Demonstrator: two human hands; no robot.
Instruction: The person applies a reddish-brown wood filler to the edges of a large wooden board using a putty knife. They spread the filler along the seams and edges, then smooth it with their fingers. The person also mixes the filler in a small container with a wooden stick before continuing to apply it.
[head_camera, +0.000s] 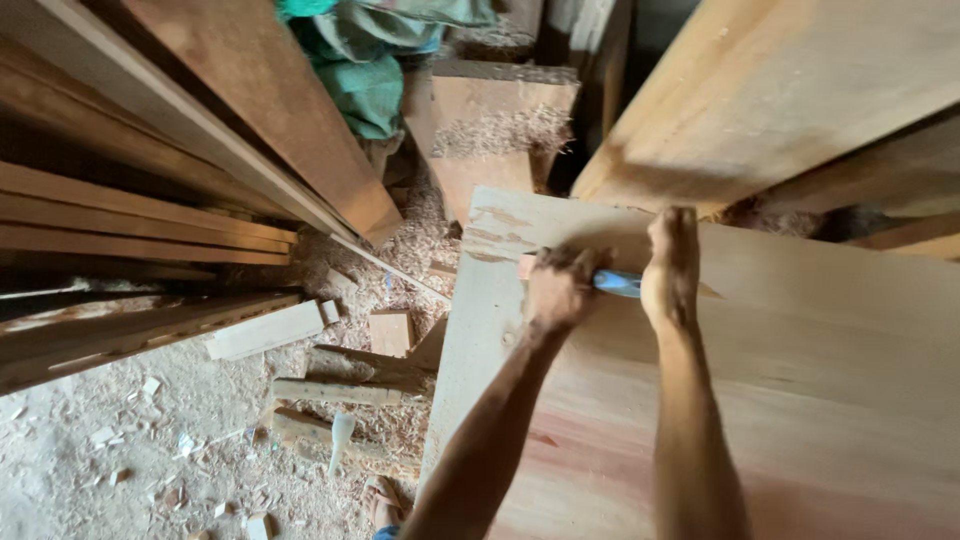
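Both my hands rest on a large pale wooden board (800, 380) that fills the lower right. My left hand (558, 285) is closed around one end of a blue-handled tool (617, 283), probably a chisel or scraper, lying across the board's far part. My right hand (670, 268) is closed over the tool's other end, fingers pointing away from me. The tool's working end is hidden under my left hand. A rough, paler patch (495, 232) marks the board near its far left corner.
Long planks (150, 225) are stacked at the left and more boards (760, 90) lean at the back right. A green cloth (365, 70) lies at the top. Offcuts (265, 332), a mallet-like piece (335, 392) and shavings cover the floor. My foot (383, 505) shows below.
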